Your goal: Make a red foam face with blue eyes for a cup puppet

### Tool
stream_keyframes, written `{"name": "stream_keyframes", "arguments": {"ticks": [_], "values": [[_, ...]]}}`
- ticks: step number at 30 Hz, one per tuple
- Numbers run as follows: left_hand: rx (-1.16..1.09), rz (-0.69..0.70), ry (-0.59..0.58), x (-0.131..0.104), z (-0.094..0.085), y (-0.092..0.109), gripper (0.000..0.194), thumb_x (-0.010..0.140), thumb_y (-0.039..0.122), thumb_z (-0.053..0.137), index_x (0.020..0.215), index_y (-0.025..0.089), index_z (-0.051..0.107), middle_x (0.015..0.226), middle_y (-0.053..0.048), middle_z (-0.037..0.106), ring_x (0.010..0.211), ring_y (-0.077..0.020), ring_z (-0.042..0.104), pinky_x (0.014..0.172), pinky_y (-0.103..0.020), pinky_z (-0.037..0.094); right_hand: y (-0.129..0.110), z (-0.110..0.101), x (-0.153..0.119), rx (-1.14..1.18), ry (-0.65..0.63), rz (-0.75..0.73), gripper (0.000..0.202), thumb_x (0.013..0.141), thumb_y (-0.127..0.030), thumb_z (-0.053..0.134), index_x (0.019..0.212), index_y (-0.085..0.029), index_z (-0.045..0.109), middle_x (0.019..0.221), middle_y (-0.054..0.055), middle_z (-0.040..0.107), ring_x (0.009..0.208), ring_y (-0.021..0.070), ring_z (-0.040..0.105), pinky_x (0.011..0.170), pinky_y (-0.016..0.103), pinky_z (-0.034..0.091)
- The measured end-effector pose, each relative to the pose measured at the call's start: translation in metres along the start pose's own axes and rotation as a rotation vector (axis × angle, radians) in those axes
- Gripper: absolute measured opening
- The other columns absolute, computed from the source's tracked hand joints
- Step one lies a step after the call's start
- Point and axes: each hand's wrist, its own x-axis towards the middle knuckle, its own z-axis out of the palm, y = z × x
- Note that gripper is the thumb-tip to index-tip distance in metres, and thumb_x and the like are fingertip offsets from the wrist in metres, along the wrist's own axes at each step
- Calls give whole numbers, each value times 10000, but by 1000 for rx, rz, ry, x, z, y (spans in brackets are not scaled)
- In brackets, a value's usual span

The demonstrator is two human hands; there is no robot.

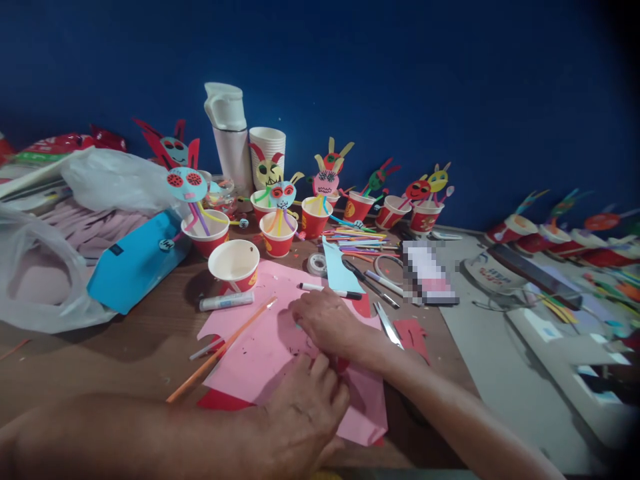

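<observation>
Wood-grain table (pixel 75 360); smooth pink paper (pixel 263 343); left grip (pixel 307 403), right grip (pixel 325 323) curled; anything held, cannot tell

A paper sheet (pixel 265 333) lies on the table (pixel 125 353) at near centre, the left hand (pixel 307 400) over its near part and the right hand (pixel 325 321) farther along it. At its far left corner stands an open cup (pixel 236 277), with a glue stick (pixel 227 301) just to its near side; a long rod (pixel 220 352) crosses the sheet's left edge. Just beyond the right hand is a marker (pixel 330 291); scissors (pixel 389 325) lie to the right. Farther off stand cups (pixel 316 223) with figures (pixel 327 183) in them (sticks (pixel 357 241) lie near the middle ones). Behind, a flask (pixel 227 143) stands left of a cup stack (pixel 267 143). Far left sits a plastic bag (pixel 117 177).
</observation>
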Motion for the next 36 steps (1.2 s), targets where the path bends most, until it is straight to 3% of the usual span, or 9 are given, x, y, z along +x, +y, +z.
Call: {"name": "stream_keyframes", "arguments": {"ticks": [4, 9, 16, 24, 31, 36], "values": [[5, 6, 12, 1, 0, 0, 491, 881, 511, 378, 1136, 135, 565, 1085, -142, 594, 983, -297, 497, 814, -459, 346, 3, 4, -8, 32, 80, 15, 114, 842, -109, 506, 894, -148, 599, 923, 71, 641, 916, 215, 549, 785, 328, 339], [-13, 22, -50, 2, -3, -3, 512, 873, 520, 391, 1157, 128, 559, 1069, -152, 603, 973, -292, 511, 805, -447, 359, 9, -10, -27, 205, 147, 153, 122, 889, -161, 461, 884, -150, 582, 885, 55, 630, 815, 172, 545, 735, 289, 353], [-27, 22, -45, 2, -5, -4, 593, 864, 557, 381, 1225, 103, 508, 1274, -210, 502, 1142, -365, 444, 840, -476, 365, 23, -21, -69, 456, 87, 287, 111, 842, -109, 480, 816, -177, 564, 811, 8, 644, 722, 128, 552, 644, 232, 364], [-74, 5, -109, 5, -7, -5, 556, 859, 553, 396, 1220, 151, 529, 1278, -190, 517, 1131, -359, 463, 809, -476, 400, 22, -3, -90, 341, 67, 339, 121, 873, -180, 499, 920, -207, 607, 871, 13, 671, 811, 163, 593, 709, 266, 375], [-64, 10, -136, 6, -13, -7, 557, 877, 548, 352, 1198, 137, 546, 1286, -186, 507, 1106, -348, 474, 808, -466, 404, 14, 0, -86, 133, 85, 219, 154, 883, -170, 496, 991, -166, 605, 915, 59, 658, 882, 205, 581, 765, 314, 364], [-77, 18, -178, 8, -17, -7, 562, 881, 541, 350, 1198, 118, 542, 1271, -198, 512, 1101, -344, 480, 784, -454, 427, 11, -4, -85, -3, 57, 189, 108, 860, -145, 512, 900, -167, 610, 847, 53, 642, 824, 215, 565, 738, 337, 351]]}}
